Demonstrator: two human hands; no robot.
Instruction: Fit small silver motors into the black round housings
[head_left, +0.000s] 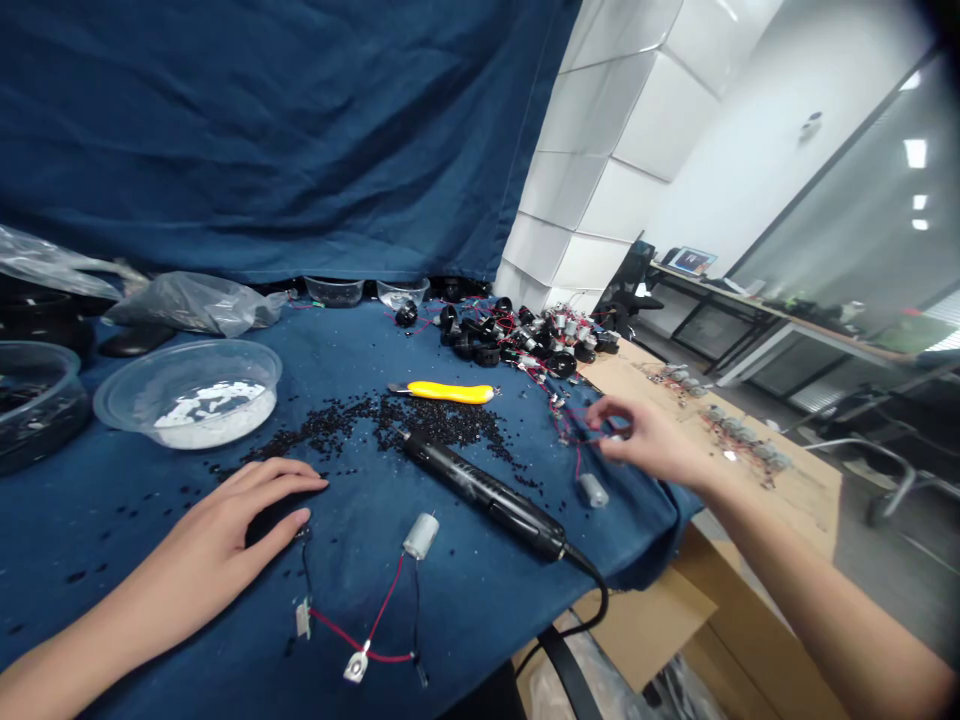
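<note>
My left hand (238,520) rests on the blue cloth with its fingers stretched out. Just in front of its thumb runs a black wire, part of a wired set with a small silver motor (421,536), red wires (386,605) and a metal switch-like piece (356,666). My right hand (637,437) is at the table's right edge, thumb and forefinger pinched on thin wires. A second small motor (593,490) is below it, with a red wire leading up toward the fingers. Between my hands lies a black corded electric screwdriver (484,495).
Behind the screwdriver are a yellow-handled cutter (450,392) and scattered small black screws (337,425). A clear tub (187,390) with white bits stands left. Black housings and wired motors (517,335) are piled at the back right. More motors (735,430) lie on a board beyond.
</note>
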